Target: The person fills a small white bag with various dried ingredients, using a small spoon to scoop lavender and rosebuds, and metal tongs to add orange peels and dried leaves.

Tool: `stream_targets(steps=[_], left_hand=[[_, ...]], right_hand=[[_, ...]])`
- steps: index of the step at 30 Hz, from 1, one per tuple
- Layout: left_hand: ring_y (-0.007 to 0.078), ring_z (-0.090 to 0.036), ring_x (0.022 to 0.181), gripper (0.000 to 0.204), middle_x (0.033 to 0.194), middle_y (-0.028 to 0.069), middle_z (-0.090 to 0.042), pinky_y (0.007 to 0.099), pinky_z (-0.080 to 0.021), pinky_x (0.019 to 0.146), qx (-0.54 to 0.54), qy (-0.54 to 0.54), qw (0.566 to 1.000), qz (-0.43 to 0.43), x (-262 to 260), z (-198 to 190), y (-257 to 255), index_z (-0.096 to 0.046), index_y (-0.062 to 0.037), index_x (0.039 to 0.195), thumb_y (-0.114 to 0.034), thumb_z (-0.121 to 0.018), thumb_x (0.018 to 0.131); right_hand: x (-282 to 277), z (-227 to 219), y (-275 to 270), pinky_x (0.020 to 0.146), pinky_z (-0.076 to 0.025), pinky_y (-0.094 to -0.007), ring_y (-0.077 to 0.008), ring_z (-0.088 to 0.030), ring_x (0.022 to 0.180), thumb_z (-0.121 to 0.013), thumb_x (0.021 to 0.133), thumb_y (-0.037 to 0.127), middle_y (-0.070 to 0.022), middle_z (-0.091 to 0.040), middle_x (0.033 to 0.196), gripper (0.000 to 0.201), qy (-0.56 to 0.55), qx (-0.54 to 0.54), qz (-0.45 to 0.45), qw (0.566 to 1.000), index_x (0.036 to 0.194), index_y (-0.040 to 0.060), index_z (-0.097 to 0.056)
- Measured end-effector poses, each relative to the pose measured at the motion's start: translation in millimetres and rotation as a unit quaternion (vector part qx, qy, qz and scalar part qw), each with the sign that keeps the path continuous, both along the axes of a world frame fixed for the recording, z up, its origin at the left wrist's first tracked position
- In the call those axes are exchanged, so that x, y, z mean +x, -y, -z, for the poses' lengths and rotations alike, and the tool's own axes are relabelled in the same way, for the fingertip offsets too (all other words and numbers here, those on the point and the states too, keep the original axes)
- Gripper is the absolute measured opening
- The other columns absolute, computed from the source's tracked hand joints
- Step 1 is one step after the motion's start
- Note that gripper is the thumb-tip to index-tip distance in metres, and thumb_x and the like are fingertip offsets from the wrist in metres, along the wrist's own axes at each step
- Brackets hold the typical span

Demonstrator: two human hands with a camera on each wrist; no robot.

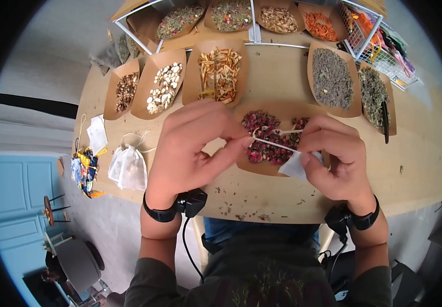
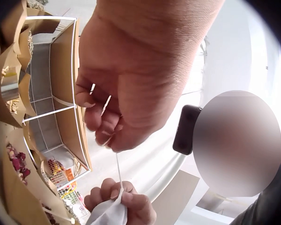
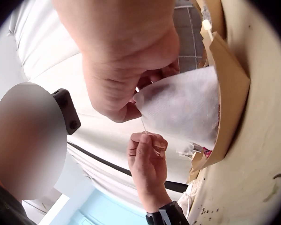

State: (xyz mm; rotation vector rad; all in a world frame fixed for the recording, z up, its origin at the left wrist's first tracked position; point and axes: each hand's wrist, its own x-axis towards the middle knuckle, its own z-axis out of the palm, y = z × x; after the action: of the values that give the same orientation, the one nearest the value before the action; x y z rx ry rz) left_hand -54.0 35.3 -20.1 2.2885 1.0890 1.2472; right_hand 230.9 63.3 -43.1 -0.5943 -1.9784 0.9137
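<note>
My left hand (image 1: 193,146) pinches one end of a thin white drawstring (image 1: 277,145) between thumb and forefinger. The string runs taut across to my right hand (image 1: 336,153), whose thumb and fingers grip the gathered neck of a small white cloth pouch (image 1: 293,167). In the right wrist view the pouch (image 3: 182,105) hangs with a bulging body, faintly dark inside. Both hands are above a brown paper tray (image 1: 305,108) of dried rosebuds (image 1: 260,122). A slim white handle (image 1: 288,132) lies over the rosebuds. My right fingers hide the pouch's mouth.
Paper trays of white slices (image 1: 164,87), yellowish strips (image 1: 228,66) and grey-purple buds (image 1: 333,77) stand behind. Black tongs (image 1: 385,123) lean on the far-right tray. At left are a tied white pouch (image 1: 128,168) and colourful sachets (image 1: 85,169). A rack (image 1: 254,30) holds more trays.
</note>
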Motion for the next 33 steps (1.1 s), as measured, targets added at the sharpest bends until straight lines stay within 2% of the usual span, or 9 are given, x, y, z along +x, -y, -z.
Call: stream_targets(steps=[3,7,16,20,21,23,27,30,33], left_hand=[[0.0299,-0.07,0.085,0.033,0.099,0.0103,-0.075,0.0379,-0.053,0.074,-0.032,-0.017,0.999,-0.024,1,-4,-3,-0.077,-0.0033,0.104,-0.017,-0.095,0.08],[0.0297,-0.072,0.102,0.059,0.122,0.013,-0.076,0.0385,-0.054,0.085,-0.023,-0.031,0.999,-0.025,3,-8,-3,-0.076,-0.0031,0.125,-0.03,-0.098,0.077],[0.0335,-0.074,0.097,0.038,0.109,0.0105,-0.079,0.0441,-0.057,0.085,-0.155,-0.111,0.98,0.06,0,-33,34,-0.076,-0.0053,0.121,-0.021,-0.09,0.089],[0.0321,-0.076,0.091,0.034,0.103,0.0116,-0.079,0.0415,-0.058,0.081,-0.192,-0.068,0.976,-0.073,-53,-37,71,-0.075,-0.0022,0.117,-0.016,-0.089,0.09],[0.0266,-0.075,0.086,0.031,0.101,0.0112,-0.079,0.0372,-0.057,0.079,-0.177,-0.083,0.975,-0.107,-70,-34,78,-0.074,-0.0008,0.116,-0.014,-0.088,0.091],[0.0298,-0.076,0.086,0.029,0.1,0.013,-0.079,0.0398,-0.059,0.077,-0.224,-0.103,0.945,-0.215,-100,-34,97,-0.074,-0.0026,0.117,-0.01,-0.086,0.092],[0.0221,-0.071,0.079,0.028,0.09,0.011,-0.076,0.0368,-0.056,0.074,-0.264,-0.115,0.905,-0.312,-152,-4,118,-0.072,-0.0002,0.113,-0.01,-0.087,0.092],[0.0109,-0.058,0.074,0.024,0.082,0.0025,-0.068,0.032,-0.051,0.069,-0.286,-0.08,0.894,-0.336,-166,16,122,-0.071,0.0012,0.105,-0.01,-0.088,0.093],[0.0125,-0.058,0.073,0.025,0.083,0.0022,-0.07,0.0324,-0.051,0.069,-0.28,-0.106,0.883,-0.361,-163,12,126,-0.073,-0.0002,0.108,-0.009,-0.089,0.091]], right_hand=[[5,-7,1,0.063,-0.046,-0.0294,-0.0127,-0.062,0.075,-0.07,0.087,-0.009,-0.0071,-0.069,0.089,0.012,0.003,-0.111,0.034,0.993,0.095,-0.0009,-0.074],[4,-2,-3,0.067,-0.048,-0.0279,-0.0104,-0.063,0.08,-0.073,0.092,-0.009,-0.0065,-0.071,0.092,0.01,-0.048,-0.112,0.023,0.992,0.099,-0.0019,-0.077],[1,-10,1,0.073,-0.053,-0.0312,-0.0197,-0.071,0.087,-0.08,0.093,-0.005,-0.0104,-0.077,0.097,0.018,-0.061,-0.063,-0.1,0.991,0.111,-0.0026,-0.081],[20,-24,-13,0.07,-0.051,-0.0319,-0.0171,-0.067,0.076,-0.076,0.096,-0.003,-0.0101,-0.074,0.087,0.009,0.097,0.002,0.087,0.991,0.104,-0.005,-0.079],[29,-21,-19,0.07,-0.051,-0.0319,-0.0171,-0.067,0.076,-0.076,0.096,-0.003,-0.0101,-0.074,0.087,0.009,0.094,0.004,0.077,0.993,0.104,-0.005,-0.079],[49,-16,-30,0.072,-0.051,-0.0313,-0.0177,-0.065,0.076,-0.077,0.095,-0.002,-0.0102,-0.074,0.091,0.008,0.192,-0.027,0.131,0.972,0.102,-0.0059,-0.076],[59,-12,-33,0.07,-0.049,-0.0318,-0.0196,-0.065,0.076,-0.077,0.094,-0.003,-0.0118,-0.07,0.086,0.008,0.251,-0.011,0.154,0.955,0.102,-0.0059,-0.075],[60,-16,-25,0.069,-0.053,-0.0403,-0.0318,-0.068,0.073,-0.073,0.092,-0.005,-0.0165,-0.07,0.087,0.008,0.278,0.034,0.147,0.949,0.1,-0.0052,-0.076],[63,-18,-20,0.078,-0.056,-0.0455,-0.0384,-0.07,0.088,-0.07,0.085,-0.009,-0.0169,-0.07,0.096,0.021,0.327,0.088,0.127,0.932,0.104,-0.0033,-0.077]])
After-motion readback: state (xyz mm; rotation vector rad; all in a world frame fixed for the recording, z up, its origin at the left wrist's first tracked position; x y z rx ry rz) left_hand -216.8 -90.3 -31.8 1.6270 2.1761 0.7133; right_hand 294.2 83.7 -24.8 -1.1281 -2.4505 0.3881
